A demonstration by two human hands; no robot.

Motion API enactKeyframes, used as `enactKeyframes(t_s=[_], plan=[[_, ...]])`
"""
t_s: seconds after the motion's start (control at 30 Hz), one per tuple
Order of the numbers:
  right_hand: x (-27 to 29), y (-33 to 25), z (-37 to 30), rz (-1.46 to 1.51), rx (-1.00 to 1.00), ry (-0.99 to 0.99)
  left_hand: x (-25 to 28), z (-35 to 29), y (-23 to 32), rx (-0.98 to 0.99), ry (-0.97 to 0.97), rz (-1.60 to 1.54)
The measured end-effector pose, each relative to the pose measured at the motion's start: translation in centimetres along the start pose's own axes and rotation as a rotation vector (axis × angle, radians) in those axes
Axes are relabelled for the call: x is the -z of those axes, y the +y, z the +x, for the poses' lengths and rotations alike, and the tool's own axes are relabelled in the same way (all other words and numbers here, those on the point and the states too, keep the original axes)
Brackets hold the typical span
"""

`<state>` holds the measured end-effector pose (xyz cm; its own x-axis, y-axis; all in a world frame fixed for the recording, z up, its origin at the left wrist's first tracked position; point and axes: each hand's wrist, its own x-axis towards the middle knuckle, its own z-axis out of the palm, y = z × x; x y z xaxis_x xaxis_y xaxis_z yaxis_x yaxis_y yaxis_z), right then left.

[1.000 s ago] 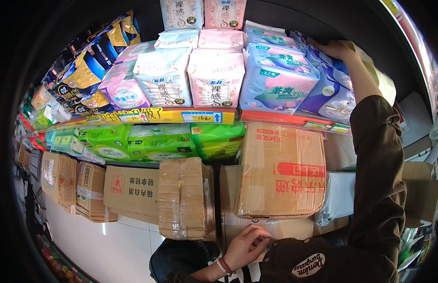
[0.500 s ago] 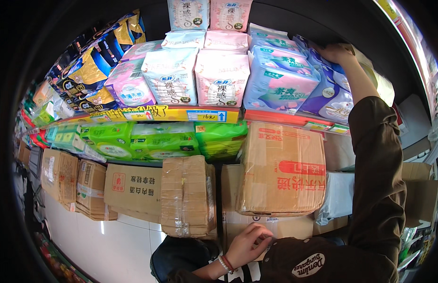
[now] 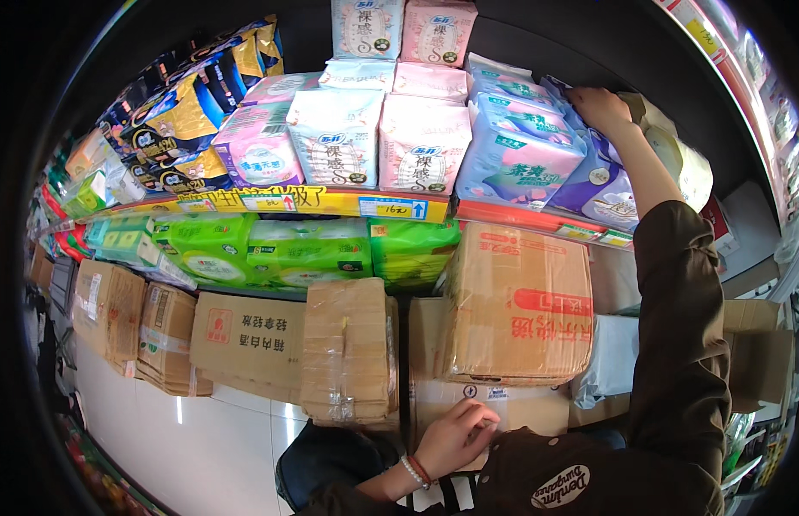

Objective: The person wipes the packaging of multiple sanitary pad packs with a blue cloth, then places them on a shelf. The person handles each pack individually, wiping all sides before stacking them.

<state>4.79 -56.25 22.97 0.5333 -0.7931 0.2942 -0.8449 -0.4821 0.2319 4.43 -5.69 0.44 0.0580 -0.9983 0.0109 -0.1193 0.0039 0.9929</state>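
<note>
On the upper shelf my right hand (image 3: 600, 108) reaches to the back of the purple pack of sanitary pads (image 3: 599, 176). Its fingers are bent over the top of the rear purple packaging, and the fingertips are partly hidden. Left of it stand blue-and-pink packs (image 3: 520, 163), then pink packs (image 3: 423, 142) and white packs (image 3: 335, 133). A pale yellow-green pack (image 3: 681, 159) lies just right of my right wrist. My left hand (image 3: 455, 437) is low in front of my body, fingers curled in, with nothing visible in them. A beaded bracelet is on that wrist.
Cardboard boxes (image 3: 520, 305) stand along the floor below the shelf, with more flattened or stacked cartons (image 3: 343, 353) to the left. Green tissue packs (image 3: 309, 249) fill the lower shelf. Black-and-gold packs (image 3: 171, 129) are at far left. An opened carton (image 3: 756, 357) stands at right.
My right hand has shifted left over the back of the purple pack. The view has moved slightly, so the shelf goods sit a little further right. My left hand remains curled in front of me.
</note>
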Motion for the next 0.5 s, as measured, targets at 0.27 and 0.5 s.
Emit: enactKeyframes(t_s=[0.27,0.5], plan=[[6.4,-5.4,-5.4,0.141,0.402,0.314,0.5,0.2,-0.6,-0.076,0.071,0.019],[8.4,-8.7,-11.9,-0.004,0.608,0.064,1.8,0.7,0.7,-0.168,0.184,0.056]])
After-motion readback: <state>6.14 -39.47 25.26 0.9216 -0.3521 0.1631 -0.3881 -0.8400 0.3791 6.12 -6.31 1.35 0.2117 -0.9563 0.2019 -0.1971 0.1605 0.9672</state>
